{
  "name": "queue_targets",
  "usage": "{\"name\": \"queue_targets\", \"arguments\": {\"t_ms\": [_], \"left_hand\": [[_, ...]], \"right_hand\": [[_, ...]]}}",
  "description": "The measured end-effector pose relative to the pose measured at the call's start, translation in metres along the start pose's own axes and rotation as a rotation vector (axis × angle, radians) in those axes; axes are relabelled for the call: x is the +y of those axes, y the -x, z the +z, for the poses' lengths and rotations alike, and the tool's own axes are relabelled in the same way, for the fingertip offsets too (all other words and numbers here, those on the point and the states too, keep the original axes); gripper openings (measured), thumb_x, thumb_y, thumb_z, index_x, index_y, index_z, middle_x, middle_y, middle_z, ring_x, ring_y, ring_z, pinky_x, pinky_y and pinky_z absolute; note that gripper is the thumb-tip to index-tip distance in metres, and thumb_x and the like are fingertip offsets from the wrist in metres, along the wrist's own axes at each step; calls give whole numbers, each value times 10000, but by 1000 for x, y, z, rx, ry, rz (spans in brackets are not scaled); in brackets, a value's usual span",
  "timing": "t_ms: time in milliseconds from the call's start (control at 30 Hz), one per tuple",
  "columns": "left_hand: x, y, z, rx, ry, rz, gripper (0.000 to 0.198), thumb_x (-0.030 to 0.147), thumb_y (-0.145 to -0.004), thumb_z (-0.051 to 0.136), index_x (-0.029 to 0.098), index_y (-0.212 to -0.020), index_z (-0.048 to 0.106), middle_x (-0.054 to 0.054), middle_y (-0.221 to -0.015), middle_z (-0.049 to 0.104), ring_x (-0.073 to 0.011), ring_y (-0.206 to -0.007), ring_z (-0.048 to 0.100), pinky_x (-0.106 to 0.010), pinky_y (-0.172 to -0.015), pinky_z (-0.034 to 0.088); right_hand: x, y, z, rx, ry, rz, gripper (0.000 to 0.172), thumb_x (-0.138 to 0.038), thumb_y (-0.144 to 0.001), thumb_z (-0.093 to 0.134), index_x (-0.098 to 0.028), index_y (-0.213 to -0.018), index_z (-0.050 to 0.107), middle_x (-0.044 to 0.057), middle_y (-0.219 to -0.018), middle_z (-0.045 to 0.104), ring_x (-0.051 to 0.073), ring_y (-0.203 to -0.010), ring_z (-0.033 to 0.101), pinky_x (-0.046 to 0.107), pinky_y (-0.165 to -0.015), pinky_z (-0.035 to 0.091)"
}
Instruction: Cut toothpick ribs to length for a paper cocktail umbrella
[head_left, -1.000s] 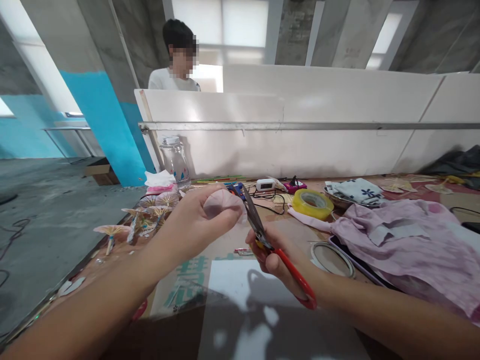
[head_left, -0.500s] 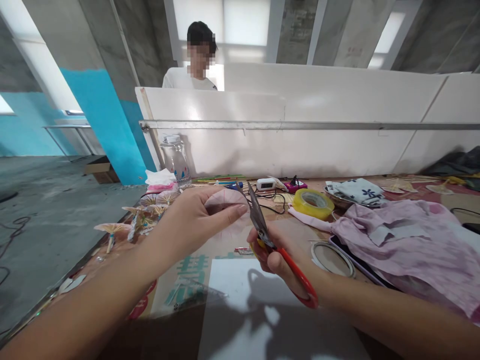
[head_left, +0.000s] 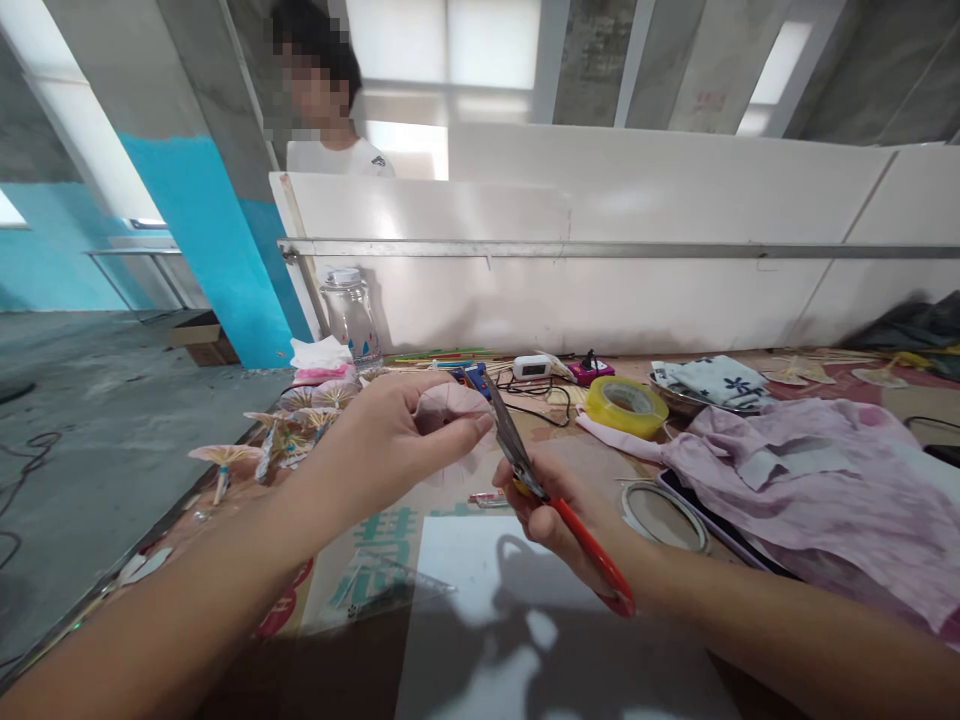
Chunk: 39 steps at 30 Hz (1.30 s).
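Between thumb and fingers, my left hand (head_left: 409, 425) pinches a thin, pale pink round piece (head_left: 450, 402) that looks like sheer fabric or paper. My right hand (head_left: 555, 505) is wrapped round a pair of scissors (head_left: 592, 550) with red and yellow handles. The blades point up and away, nearly together, with their tips beside the right edge of the pink piece. Whether the blades touch it I cannot tell. Below both hands lies a white sheet of paper (head_left: 465, 620), with their shadows across it.
Small fan-shaped pieces on sticks (head_left: 225, 458) stand at the left edge. A glass jug (head_left: 351, 315) is by the white partition (head_left: 600, 300). Yellow tape (head_left: 626, 405), a tape ring (head_left: 664, 515) and pink cloth (head_left: 817, 500) lie right. A person (head_left: 330, 100) is behind the partition.
The scissor blades have closed from a wider gap. The pink piece has tilted or shifted slightly in my left hand. The person behind the partition has moved left.
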<state>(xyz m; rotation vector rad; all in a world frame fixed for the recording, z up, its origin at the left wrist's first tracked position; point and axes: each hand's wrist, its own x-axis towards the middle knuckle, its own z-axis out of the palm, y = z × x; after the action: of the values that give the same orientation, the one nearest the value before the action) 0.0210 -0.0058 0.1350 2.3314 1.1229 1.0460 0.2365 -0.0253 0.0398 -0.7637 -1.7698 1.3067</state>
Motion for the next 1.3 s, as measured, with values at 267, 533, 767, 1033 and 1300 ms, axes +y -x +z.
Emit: {"name": "queue_targets", "arguments": {"t_ms": [267, 533, 767, 1033, 1300], "left_hand": [[-1, 1, 0, -36, 47, -2, 281, 348, -916, 608, 213, -681, 682, 35, -652, 569, -102, -586, 525, -241, -521, 366], [1, 1, -1, -35, 40, -20, 279, 356, -917, 612, 205, -687, 660, 36, -670, 552, -106, -604, 516, -244, -535, 367], [0, 1, -1, -40, 64, 3, 277, 332, -913, 604, 197, -673, 630, 46, -656, 525, -94, -602, 485, -237, -534, 341], [0, 1, 2, -21, 86, -14, 288, 325, -905, 596, 200, -648, 571, 50, -651, 472, -96, -593, 439, -238, -527, 321], [-3, 0, 2, -8, 96, 10, 282, 358, -914, 613, 216, -671, 631, 33, -695, 573, -127, -656, 524, -256, -572, 377]], "right_hand": [[-1, 1, 0, -7, -1, 24, 604, -775, -807, 653, -225, -1018, 517, -69, -711, 377, 99, -579, 298, 242, -532, 296], [4, 1, 0, 14, -12, -6, 594, -752, -817, 664, -213, -1028, 531, -63, -712, 409, 98, -582, 312, 239, -533, 294], [7, 0, -1, 17, -6, -29, 615, -783, -790, 670, -215, -997, 553, -65, -685, 410, 101, -571, 326, 228, -515, 298], [12, 2, -2, 29, -35, -30, 644, -782, -784, 682, -203, -1044, 573, -54, -712, 463, 106, -602, 343, 245, -538, 279], [11, 2, 1, 30, -84, -42, 614, -760, -798, 689, -208, -1039, 569, -64, -704, 424, 98, -597, 321, 236, -522, 259]]}}
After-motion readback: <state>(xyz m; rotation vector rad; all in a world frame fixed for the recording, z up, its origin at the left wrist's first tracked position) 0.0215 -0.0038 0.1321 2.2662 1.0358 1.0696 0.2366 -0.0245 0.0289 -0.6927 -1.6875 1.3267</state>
